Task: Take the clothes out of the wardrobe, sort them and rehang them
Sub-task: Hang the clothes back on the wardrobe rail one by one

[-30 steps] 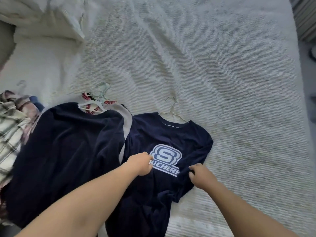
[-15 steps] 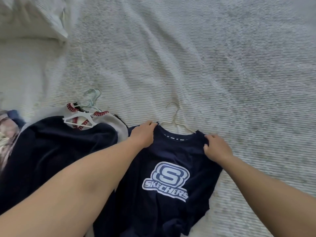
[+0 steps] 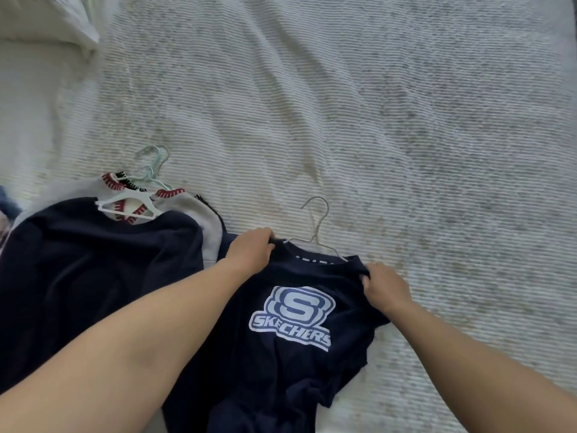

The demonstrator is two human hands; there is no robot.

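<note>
Hands grip both shoulders of the navy Skechers T-shirt (image 3: 290, 332) lying flat on the bed (image 3: 406, 120): left hand (image 3: 249, 253) pinches the left shoulder, right hand (image 3: 385, 287) the right. Between them the wire hanger (image 3: 315, 235) sits in the collar, hook pointing away from the person.
</note>
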